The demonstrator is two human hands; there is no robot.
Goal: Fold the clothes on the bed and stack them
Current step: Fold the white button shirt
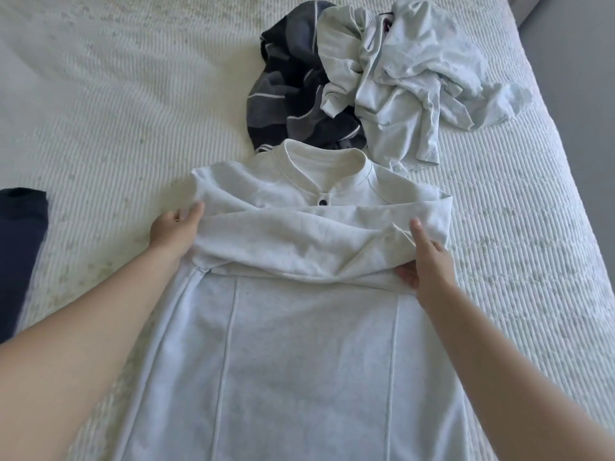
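A pale grey collared shirt lies face up on the bed, collar away from me, with both sleeves folded across its chest. My left hand holds the shirt's left edge at the folded sleeve, its fingers tucked under the cloth. My right hand grips the right edge, index finger laid on the folded sleeve and thumb under the fabric. Beyond the collar lies a crumpled heap: a dark patterned garment and a light, wrinkled garment.
The bed has a white ribbed cover. A dark navy piece of clothing lies at the left edge of view. The bed's right edge borders a grey floor at the upper right.
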